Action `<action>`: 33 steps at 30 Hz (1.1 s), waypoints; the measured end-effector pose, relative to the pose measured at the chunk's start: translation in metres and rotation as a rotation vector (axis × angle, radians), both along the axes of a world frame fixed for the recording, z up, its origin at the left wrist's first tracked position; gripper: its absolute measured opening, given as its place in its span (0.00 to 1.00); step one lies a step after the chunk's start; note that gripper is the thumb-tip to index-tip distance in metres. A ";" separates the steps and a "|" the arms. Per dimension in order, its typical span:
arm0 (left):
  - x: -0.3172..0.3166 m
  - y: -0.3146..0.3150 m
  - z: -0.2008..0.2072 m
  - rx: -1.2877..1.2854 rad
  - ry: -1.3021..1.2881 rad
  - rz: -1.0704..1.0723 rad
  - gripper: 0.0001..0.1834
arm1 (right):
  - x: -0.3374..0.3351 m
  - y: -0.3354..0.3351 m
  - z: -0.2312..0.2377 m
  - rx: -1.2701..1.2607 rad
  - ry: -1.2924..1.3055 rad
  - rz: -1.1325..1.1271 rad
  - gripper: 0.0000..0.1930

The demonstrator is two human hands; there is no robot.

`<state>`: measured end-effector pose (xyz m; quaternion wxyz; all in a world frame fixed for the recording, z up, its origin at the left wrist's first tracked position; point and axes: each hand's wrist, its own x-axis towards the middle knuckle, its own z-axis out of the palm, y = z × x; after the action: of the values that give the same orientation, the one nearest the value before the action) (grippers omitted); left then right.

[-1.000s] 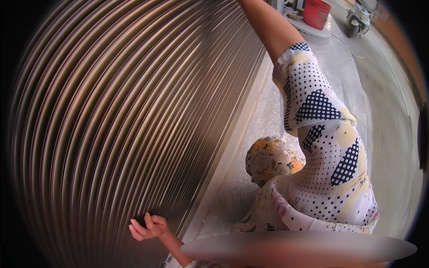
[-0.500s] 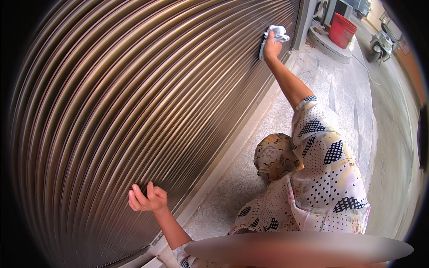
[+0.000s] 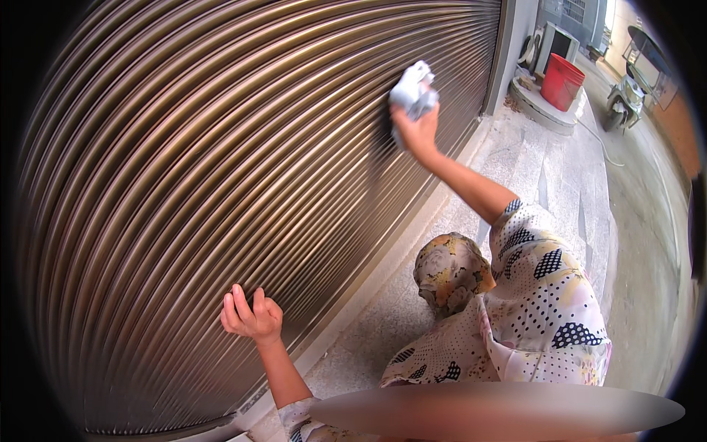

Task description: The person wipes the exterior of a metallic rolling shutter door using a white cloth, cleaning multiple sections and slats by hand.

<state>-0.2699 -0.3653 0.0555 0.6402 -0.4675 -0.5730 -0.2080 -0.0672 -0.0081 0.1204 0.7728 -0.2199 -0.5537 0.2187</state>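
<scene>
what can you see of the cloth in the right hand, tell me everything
The cloth is white to pale grey, apparently soft fabric, crumpled into an uneven bunch with folds and a ragged-looking top. The right hand grips it, with most of it bulging above the fingers and a little showing below, at the hand's left edge. It appears to be against the ribbed brown metal shutter, toward the right side. Whether it is wet cannot be told.

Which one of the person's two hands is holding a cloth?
The right hand, higher in the picture: it grips a crumpled whitish cloth, while the left hand, lower by the ribbed shutter, shows none.
</scene>
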 end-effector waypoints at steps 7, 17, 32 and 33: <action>-0.006 0.008 -0.008 -0.035 -0.032 -0.005 0.10 | 0.000 -0.031 -0.036 1.163 -0.867 0.097 0.14; -0.016 -0.017 -0.008 -0.061 -0.014 0.047 0.10 | 0.078 0.063 -0.029 0.873 -1.058 -0.251 0.21; -0.015 -0.066 0.007 -0.040 0.047 0.139 0.07 | 0.114 0.228 -0.059 -0.456 0.132 0.109 0.25; -0.013 -0.064 0.007 -0.036 0.040 0.133 0.07 | 0.122 0.236 -0.066 -0.435 0.225 0.188 0.16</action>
<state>-0.2828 -0.4294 0.0622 0.6554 -0.4440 -0.5935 -0.1450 0.0544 0.2277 0.0549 0.7403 -0.3029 -0.4222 0.4266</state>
